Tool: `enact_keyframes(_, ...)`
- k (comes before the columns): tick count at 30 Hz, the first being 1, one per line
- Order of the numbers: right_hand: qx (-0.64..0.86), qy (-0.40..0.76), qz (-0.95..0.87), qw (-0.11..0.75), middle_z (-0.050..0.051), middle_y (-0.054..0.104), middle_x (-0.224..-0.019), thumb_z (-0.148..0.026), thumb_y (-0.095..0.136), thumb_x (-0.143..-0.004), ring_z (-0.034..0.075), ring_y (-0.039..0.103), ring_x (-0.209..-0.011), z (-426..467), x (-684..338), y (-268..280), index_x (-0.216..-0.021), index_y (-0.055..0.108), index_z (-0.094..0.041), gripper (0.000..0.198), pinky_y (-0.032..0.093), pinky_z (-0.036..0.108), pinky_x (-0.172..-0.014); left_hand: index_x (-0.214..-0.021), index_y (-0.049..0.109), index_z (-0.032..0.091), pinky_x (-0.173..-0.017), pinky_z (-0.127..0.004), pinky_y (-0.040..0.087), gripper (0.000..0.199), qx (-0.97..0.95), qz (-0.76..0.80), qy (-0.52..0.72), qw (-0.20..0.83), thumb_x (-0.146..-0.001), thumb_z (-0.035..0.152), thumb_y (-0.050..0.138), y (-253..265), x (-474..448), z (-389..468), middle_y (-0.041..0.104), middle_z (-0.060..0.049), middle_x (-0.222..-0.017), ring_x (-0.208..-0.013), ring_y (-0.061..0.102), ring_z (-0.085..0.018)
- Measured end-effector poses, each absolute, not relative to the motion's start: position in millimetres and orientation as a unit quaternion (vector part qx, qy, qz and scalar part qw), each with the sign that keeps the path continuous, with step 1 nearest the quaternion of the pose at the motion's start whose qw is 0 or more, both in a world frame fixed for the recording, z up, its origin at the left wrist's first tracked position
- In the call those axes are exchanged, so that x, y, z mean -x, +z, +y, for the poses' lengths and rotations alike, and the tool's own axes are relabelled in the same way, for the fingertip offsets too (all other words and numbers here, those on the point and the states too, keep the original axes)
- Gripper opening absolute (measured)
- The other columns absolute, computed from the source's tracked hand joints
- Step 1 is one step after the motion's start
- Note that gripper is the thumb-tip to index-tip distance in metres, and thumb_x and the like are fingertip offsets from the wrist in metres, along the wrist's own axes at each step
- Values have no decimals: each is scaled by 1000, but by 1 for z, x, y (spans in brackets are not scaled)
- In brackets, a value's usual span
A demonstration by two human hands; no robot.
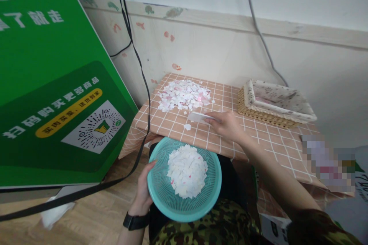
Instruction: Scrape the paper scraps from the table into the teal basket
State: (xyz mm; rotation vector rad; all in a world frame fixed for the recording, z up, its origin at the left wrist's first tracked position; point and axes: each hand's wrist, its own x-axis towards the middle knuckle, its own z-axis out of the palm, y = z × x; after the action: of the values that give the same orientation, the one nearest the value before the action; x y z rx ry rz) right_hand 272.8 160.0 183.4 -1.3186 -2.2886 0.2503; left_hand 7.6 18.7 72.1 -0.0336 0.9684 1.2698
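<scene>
My left hand grips the left rim of a round turquoise plastic colander, held at my lap below the table edge. A mound of torn white paper scraps, with a few pink bits, lies inside it. Above the tabletop, my right hand is closed on a flat white card, its edge toward the left. Just beyond the card spreads a heap of white and pinkish paper scraps. One loose scrap sits near the front edge.
A brown checked cloth covers the table against the wall. On its right stands a cloth-lined wicker basket. A large green sign rises at the left, with a black strap hanging before it.
</scene>
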Motion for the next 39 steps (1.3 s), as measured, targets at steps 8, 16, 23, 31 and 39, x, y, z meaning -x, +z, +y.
enact_keyframes(8,414,147,-860,260,4,72,-90,-24,46,-89,14,63,-68,131,-270,177,-110,64,-22,28,44,25,-62,-77,71,10,-63,-32,54,13,21,440,558,703,-70,19,64,72,-8,19,73,-9,-70,-61,67,-21)
enact_keyframes(16,442,93,-853,262,5,71,-78,-26,47,-88,14,59,-60,127,-282,178,-100,68,-19,26,40,26,-57,-79,71,11,-65,-32,54,14,12,445,567,693,-69,19,65,70,-7,19,73,-7,-71,-62,66,-20)
enact_keyframes(23,482,35,-838,252,5,70,-76,-28,48,-88,16,59,-63,142,-284,177,-98,69,-19,25,37,27,-58,-76,71,10,-65,-33,54,12,15,449,563,694,-69,20,66,72,-8,18,73,-8,-70,-62,66,-20)
enact_keyframes(31,476,42,-842,251,5,70,-75,-29,47,-88,16,59,-63,141,-279,177,-94,69,-20,25,36,26,-58,-78,71,10,-64,-32,54,14,19,449,563,694,-70,18,63,75,-8,19,74,-9,-71,-62,67,-21)
enact_keyframes(39,514,29,-823,240,4,66,-67,-31,47,-87,15,56,-59,146,-279,183,-94,69,-19,26,33,26,-56,-77,71,11,-64,-33,54,12,15,439,559,703,-71,18,63,75,-8,19,74,-8,-72,-62,67,-21)
